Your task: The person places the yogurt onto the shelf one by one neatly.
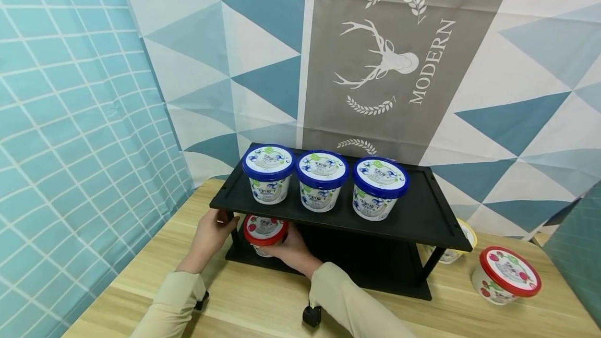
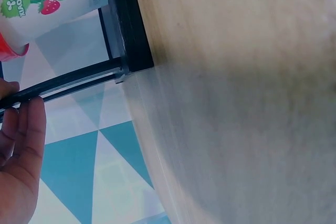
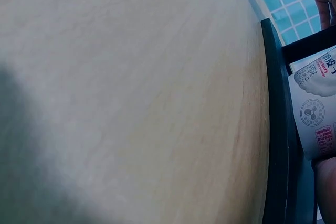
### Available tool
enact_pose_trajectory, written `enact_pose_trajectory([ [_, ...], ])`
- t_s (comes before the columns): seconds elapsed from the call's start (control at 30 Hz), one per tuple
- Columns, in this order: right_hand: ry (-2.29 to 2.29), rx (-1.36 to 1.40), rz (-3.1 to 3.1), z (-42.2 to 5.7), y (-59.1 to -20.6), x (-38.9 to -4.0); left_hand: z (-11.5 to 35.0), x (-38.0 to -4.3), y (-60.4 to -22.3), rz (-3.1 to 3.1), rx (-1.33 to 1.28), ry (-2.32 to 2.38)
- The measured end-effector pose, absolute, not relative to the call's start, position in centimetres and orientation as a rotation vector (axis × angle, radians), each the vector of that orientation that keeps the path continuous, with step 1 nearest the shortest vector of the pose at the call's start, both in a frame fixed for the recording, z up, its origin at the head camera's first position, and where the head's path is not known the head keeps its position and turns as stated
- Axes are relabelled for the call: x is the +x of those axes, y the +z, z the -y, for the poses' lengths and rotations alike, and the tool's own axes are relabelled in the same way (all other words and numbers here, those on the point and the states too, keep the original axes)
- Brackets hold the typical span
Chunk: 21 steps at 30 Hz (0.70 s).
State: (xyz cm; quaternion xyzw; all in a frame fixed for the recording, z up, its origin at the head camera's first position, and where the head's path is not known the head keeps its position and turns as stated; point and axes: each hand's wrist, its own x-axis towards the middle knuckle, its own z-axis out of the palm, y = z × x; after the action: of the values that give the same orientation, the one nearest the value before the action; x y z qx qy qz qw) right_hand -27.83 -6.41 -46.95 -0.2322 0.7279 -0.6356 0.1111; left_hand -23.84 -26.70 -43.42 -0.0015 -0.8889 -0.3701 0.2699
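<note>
A two-tier black shelf (image 1: 422,213) stands on the wooden table. My left hand (image 1: 211,236) grips its front left post, with thumb and fingers on either side of the bar in the left wrist view. On the lower tier, at the left end, is a red-lidded tub (image 1: 264,229) with strawberries printed on its white side. My right hand (image 1: 296,254) holds this tub from its right side; the upper tier hides part of the fingers. The tub's printed wall (image 3: 312,111) shows beside the post in the right wrist view.
Three blue-lidded tubs (image 1: 323,179) stand in a row on the upper tier. Right of the shelf is another red-lidded tub (image 1: 507,275), and a yellow-lidded tub (image 1: 453,254) sits partly hidden behind the right post. Patterned cloth (image 1: 263,67) hangs behind the table.
</note>
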Motion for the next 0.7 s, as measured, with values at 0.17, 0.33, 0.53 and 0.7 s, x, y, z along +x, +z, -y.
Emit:
enact_pose_trajectory([
  [0.17,-1.879,-0.69,-2.112,6.49,-47.1,-27.97,26.58,-23.85,-43.47,2.413,0.013,-1.015],
  [0.33,-1.846,-0.682,-2.113,6.3,-47.25,-28.27,26.54,-23.78,-43.52,2.409,0.004,-1.014],
  [0.53,-1.78,-0.65,-2.165,6.1,-46.82,-28.34,26.65,-23.67,-43.46,2.393,-0.018,-1.003],
  [0.7,-1.732,-0.655,-2.169,5.94,-46.37,-28.6,26.67,-23.76,-43.37,2.405,-0.016,-1.001],
])
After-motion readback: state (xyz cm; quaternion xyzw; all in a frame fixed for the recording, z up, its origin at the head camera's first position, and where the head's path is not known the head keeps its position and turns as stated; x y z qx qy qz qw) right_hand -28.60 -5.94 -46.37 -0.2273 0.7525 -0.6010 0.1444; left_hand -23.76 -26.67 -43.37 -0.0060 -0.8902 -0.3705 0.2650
